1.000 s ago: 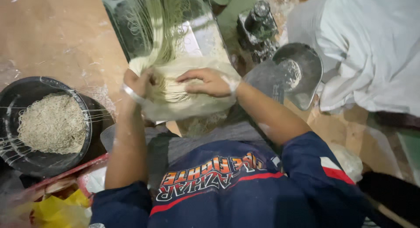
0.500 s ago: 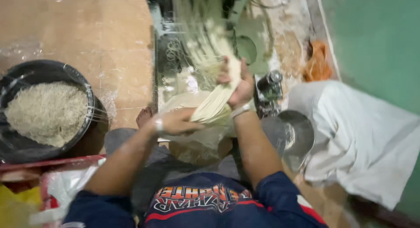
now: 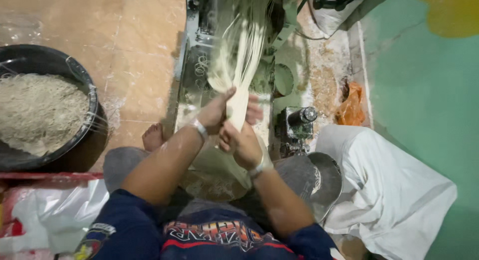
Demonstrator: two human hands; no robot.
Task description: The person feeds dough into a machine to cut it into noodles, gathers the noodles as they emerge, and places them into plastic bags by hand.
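Grip: both hands closed on one bundle of pale noodle strands [image 3: 239, 98].
Left hand [image 3: 215, 113]: wraps the bundle's side.
Right hand [image 3: 240, 142]: clasps lower down.
Bundle position: upright, fanning toward the metal machine [image 3: 199, 65].
Nearby: black tub of noodles [image 3: 80, 80], left; white cloth [image 3: 389, 190], right.

Tan tiled floor [image 3: 134, 45] dusted with pale powder. A green wall [image 3: 424, 105] runs along the right. A black tub [image 3: 75, 75] of pale shreds sits at the left, white cloth [image 3: 394, 200] lies at the right, and an orange bag [image 3: 352, 105] is near the wall.
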